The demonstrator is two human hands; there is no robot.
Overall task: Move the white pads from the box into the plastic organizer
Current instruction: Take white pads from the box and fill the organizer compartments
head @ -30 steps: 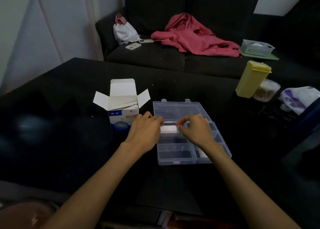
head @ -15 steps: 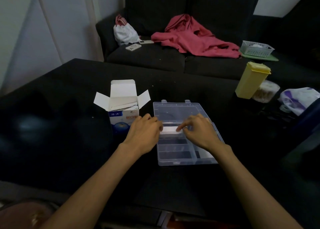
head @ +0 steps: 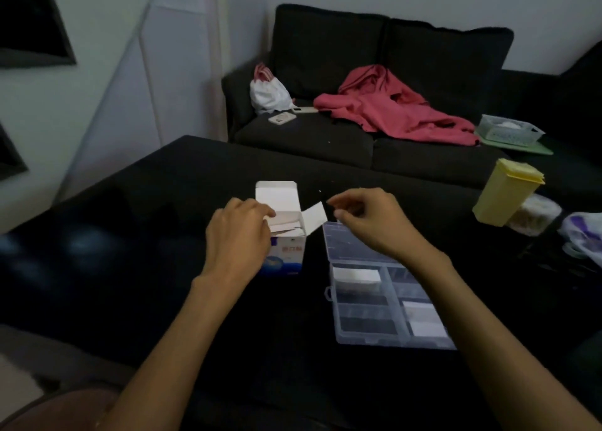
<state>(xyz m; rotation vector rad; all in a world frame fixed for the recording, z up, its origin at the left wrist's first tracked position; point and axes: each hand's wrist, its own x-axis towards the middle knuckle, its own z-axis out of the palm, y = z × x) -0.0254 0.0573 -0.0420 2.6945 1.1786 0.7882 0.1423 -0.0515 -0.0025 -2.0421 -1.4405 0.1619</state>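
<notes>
Left hand (head: 239,231) rests against the left side of the open box (head: 284,231), fingers curled at its top opening; whether they grip a pad cannot be told. Right hand (head: 368,222) hovers above the organizer's (head: 365,339) raised lid (head: 345,245), just right of the box flap, fingers loosely curled and holding nothing visible. White pads (head: 286,227) remain stacked inside the box. 1 pad (head: 356,275) lies in the organizer's upper left compartment; 2 more pale pads (head: 423,321) show in the right compartments. Box and organizer stand side by side, apart, on the black table (head: 130,267). Far right on the table: yellow container (head: 503,196). Behind: dark sofa (head: 358,72) with a red garment (head: 387,108), a white bag (head: 268,93) and a basket (head: 509,130).
</notes>
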